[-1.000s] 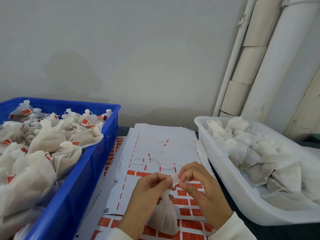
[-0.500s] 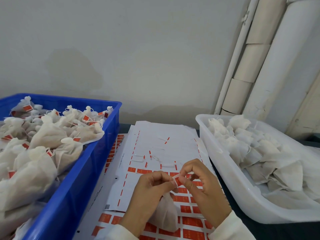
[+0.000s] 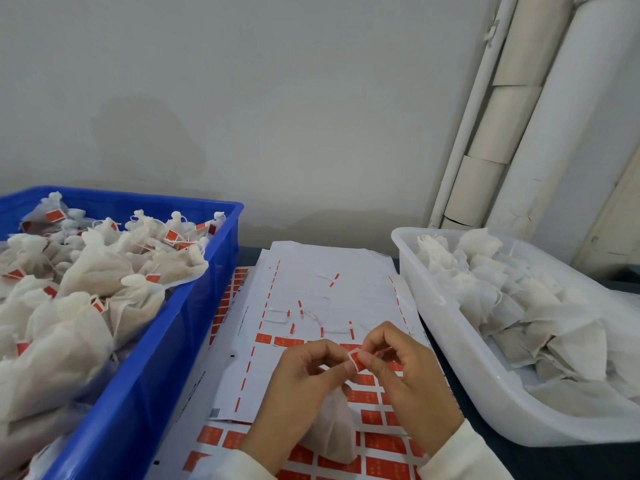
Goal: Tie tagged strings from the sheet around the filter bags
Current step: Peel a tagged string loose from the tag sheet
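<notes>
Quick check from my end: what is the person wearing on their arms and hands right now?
Both hands are bare: no gloves, rings or watch show on the left hand or the right hand. Each wrist comes out of a long cream-white sleeve, the left sleeve and the right sleeve, plain with no markings visible.

Single head-worn wide-angle view, facing forward-down, close over hands (image 3: 360, 386); wall behind, edges likely lens-bent.

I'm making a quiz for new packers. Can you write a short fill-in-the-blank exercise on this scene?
1. The tied bags with red tags lie in the ____ crate.
2. The untied bags lie in the ____ tub.
3. The left hand and right hand pinch a small red ____ above a bag.

Missing words: blue; white; tag
</notes>
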`<state>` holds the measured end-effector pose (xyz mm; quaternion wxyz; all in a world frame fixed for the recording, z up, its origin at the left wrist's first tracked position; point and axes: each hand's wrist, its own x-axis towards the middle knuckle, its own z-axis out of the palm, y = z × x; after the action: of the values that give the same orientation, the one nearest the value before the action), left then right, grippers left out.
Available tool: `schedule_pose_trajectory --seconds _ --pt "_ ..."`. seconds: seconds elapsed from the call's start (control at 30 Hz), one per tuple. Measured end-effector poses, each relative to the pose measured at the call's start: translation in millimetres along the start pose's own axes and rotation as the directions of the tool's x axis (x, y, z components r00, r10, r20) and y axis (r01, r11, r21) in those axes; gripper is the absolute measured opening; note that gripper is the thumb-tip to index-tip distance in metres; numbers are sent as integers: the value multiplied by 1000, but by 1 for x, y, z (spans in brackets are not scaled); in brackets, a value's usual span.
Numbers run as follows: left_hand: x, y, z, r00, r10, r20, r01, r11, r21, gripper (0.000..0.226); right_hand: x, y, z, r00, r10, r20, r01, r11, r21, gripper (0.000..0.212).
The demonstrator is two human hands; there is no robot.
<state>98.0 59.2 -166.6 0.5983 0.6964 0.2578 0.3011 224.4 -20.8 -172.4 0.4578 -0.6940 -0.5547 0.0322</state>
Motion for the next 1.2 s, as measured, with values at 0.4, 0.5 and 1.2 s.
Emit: schedule_pose_trajectory --seconds 0.4,0.5,1.2 --pt "0 -3 5 999 21 -24 -20 999 46 7 1 -4 0 995 77 -65 -74 996 44 22" --pt "1 -6 3 1000 15 -13 -15 999 49 8 1 -7 1 990 124 -69 -114 985 131 34" --pt "3 -6 1 998 -30 -62 26 997 -72 11 2 -5 9 983 175 63 -186 919 346 20"
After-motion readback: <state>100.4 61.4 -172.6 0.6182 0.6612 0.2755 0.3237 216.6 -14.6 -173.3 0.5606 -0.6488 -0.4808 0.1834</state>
